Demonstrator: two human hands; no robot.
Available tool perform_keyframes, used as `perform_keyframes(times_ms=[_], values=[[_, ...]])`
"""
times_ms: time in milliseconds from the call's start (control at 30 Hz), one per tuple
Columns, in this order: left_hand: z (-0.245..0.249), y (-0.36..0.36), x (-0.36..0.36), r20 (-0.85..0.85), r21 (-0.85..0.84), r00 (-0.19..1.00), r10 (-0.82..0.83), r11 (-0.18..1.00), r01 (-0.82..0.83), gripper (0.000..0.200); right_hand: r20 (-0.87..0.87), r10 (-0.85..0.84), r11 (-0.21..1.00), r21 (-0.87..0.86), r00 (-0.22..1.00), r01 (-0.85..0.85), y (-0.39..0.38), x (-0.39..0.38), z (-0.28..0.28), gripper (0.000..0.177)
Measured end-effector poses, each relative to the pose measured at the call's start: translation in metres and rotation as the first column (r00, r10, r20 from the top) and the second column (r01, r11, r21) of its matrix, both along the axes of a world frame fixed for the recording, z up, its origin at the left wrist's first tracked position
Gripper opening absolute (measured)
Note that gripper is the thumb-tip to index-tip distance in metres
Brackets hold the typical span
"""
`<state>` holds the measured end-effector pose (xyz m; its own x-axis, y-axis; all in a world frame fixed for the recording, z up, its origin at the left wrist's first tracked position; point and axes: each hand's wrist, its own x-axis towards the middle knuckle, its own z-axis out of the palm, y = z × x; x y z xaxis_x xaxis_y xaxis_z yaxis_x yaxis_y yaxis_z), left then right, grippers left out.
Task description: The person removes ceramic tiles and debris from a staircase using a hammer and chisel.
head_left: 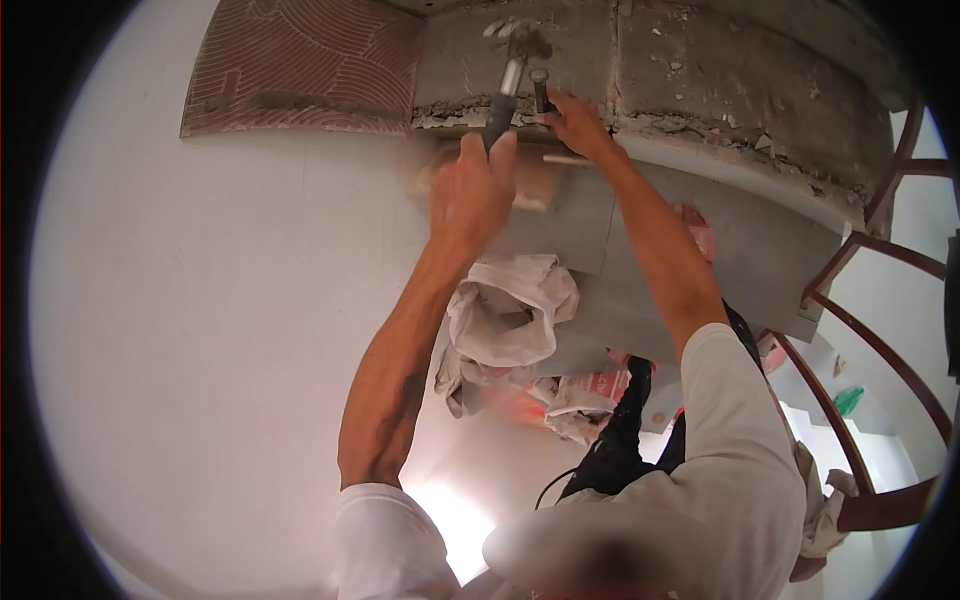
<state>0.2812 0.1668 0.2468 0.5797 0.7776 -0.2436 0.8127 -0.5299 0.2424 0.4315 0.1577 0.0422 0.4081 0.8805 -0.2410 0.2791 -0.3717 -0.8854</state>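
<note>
My left hand (473, 195) is wrapped round the dark grip of a claw hammer (513, 75), its head raised and slightly blurred. To the right of it, my right hand (578, 124) holds a short metal chisel (541, 92) upright, with the chisel's struck end showing above the fingers. The chisel's lower tip is hidden. Both hands are over the broken, crumbly edge (460, 113) of a rough cement surface (720, 75). The hammer head is apart from the chisel.
A reddish panel with combed ridges (310, 60) adjoins the cement. A white wall (200, 300) fills the left. Below the hands are an open white sack (505, 310), grey slabs (560, 235) and red-printed bags (590, 388). Brown curved railings (880, 340) stand at right.
</note>
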Motion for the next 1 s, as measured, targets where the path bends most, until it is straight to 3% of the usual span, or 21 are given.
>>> perform_keyframes(times_ms=[33, 233, 333, 433, 500, 533, 600, 633, 733, 833, 933, 1000], values=[[-0.003, -0.002, -0.008, 0.012, -0.024, 0.999, 0.047, 0.999, -0.047, 0.048, 0.066, -0.042, 0.998, 0.04, 0.997, 0.04, 0.0, -0.003, -0.004, 0.043], [-0.018, -0.033, -0.086, 0.133, -0.134, 0.941, 0.312, 0.946, -0.294, 0.044, -0.119, -0.167, 0.986, -0.008, 0.979, 0.167, -0.006, -0.009, 0.008, 0.043], [-0.037, -0.045, -0.129, 0.195, -0.194, 0.899, 0.393, 0.914, -0.357, 0.044, -0.337, 0.036, 0.983, -0.155, 0.941, -0.093, -0.01, 0.013, 0.04, 0.049], [-0.051, -0.067, -0.174, 0.167, -0.278, 0.858, 0.486, 0.858, -0.431, 0.044, -0.327, -0.113, 0.993, 0.006, 0.938, 0.122, -0.01, 0.023, 0.015, 0.052], [-0.082, -0.087, -0.206, 0.23, -0.302, 0.841, 0.489, 0.858, -0.416, 0.044, -0.206, -0.207, 0.976, -0.108, 0.956, 0.188, -0.028, 0.041, 0.055, 0.052], [-0.084, -0.098, -0.21, 0.175, -0.344, 0.837, 0.519, 0.829, -0.442, 0.044, -0.144, -0.252, 0.959, -0.165, 0.957, 0.228, -0.039, 0.047, 0.069, 0.052], [-0.088, -0.123, -0.219, 0.053, -0.42, 0.826, 0.562, 0.763, -0.492, 0.045, -0.267, -0.342, 0.937, -0.166, 0.901, 0.307, -0.062, 0.065, 0.067, 0.054], [-0.094, -0.134, -0.224, 0.075, -0.431, 0.834, 0.547, 0.772, -0.468, 0.043, -0.321, -0.389, 0.921, -0.161, 0.864, 0.355, -0.075, 0.078, 0.072, 0.055], [-0.115, -0.165, -0.232, 0.12, -0.487, 0.848, 0.516, 0.775, -0.403, 0.039, -0.114, -0.338, 0.929, -0.2, 0.934, 0.312, -0.131, 0.105, 0.093, 0.059], [-0.122, -0.181, -0.223, 0.155, -0.546, 0.866, 0.476, 0.772, -0.327, 0.039, 0.089, -0.174, 0.969, -0.163, 0.981, 0.187, -0.193, 0.139, 0.078, 0.057], [-0.13, -0.193, -0.215, 0.246, -0.536, 0.907, 0.342, 0.828, -0.167, 0.04, 0.11, -0.458, 0.887, -0.016, 0.882, 0.462, -0.265, 0.142, 0.069, 0.05], [-0.129, -0.196, -0.206, 0.209, -0.578, 0.918, 0.337, 0.8, -0.162, 0.04, 0.222, -0.534, 0.842, 0.059, 0.816, 0.536, -0.296, 0.143, 0.072, 0.049]])
